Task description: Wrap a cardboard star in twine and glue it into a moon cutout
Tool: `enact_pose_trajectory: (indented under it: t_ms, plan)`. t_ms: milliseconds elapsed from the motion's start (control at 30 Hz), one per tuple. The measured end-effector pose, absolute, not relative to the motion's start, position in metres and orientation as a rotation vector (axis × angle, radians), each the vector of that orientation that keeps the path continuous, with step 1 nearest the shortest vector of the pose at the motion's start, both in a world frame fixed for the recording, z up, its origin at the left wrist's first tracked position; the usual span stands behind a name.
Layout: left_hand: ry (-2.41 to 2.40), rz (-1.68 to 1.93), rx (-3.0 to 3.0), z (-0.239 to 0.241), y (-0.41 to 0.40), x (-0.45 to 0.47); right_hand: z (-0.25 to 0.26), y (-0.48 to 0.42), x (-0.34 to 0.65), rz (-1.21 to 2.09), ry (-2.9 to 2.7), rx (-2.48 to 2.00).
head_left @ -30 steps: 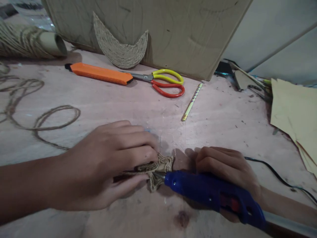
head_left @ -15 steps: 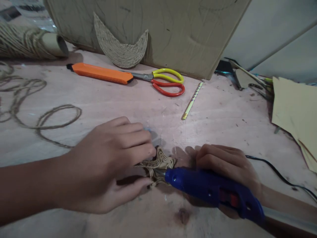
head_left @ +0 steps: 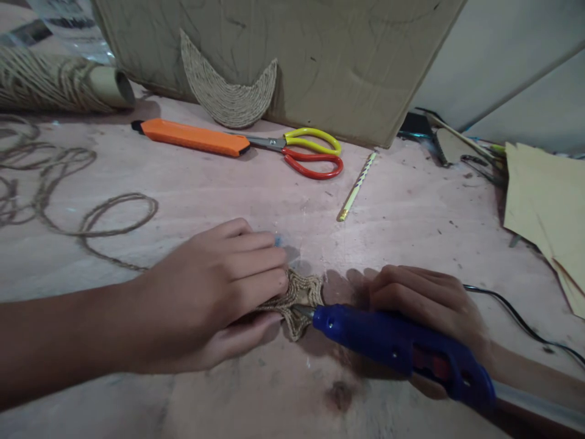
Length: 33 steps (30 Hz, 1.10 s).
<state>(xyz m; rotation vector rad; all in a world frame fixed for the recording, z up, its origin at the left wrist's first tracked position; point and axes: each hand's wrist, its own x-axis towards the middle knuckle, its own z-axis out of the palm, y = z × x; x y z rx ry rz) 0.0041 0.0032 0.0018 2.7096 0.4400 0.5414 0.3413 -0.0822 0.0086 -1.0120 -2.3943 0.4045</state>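
My left hand (head_left: 219,299) is closed on a small star (head_left: 305,283) of coiled jute twine, gripping its left side against the table. Part of the star is hidden under those fingers. Twine (head_left: 114,261) runs from behind that hand to loose loops on the left. My right hand (head_left: 425,305) is wrapped round a blue hot glue gun (head_left: 365,332), a clear glue stick (head_left: 539,405) sticking out of its back end. The gun's metal nozzle (head_left: 301,311) points left, at the inner edge of the star's twine; whether it touches cannot be told.
A twine-wrapped cardboard tube (head_left: 55,82) lies back left. Behind are an orange cutter (head_left: 196,136), scissors (head_left: 315,152), a pencil (head_left: 357,186) and a twine crescent (head_left: 228,91) against a cardboard sheet (head_left: 342,67). Yellow paper (head_left: 543,213) lies right; a black cord (head_left: 512,311) trails near my right hand.
My left thumb has drawn in under the fingers, and more of the star's lower point shows. The view has shifted slightly. The glue gun stays at the star.
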Motion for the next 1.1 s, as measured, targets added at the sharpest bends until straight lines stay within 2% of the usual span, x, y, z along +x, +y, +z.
enact_pose_trajectory:
  t_ms: [433, 667, 1100]
  plan:
    - [0.428, 0.639, 2.83, 0.0, 0.006, 0.003, 0.006, -0.082, 0.342, 0.455, -2.389, -1.01]
    - [0.44, 0.441, 2.734, 0.013, 0.001, 0.001, 0.009, -0.081, 0.341, 0.439, -2.421, -1.016]
    - [0.413, 0.592, 2.731, 0.0, 0.002, 0.003, 0.011, -0.079, 0.339, 0.525, -2.421, -0.962]
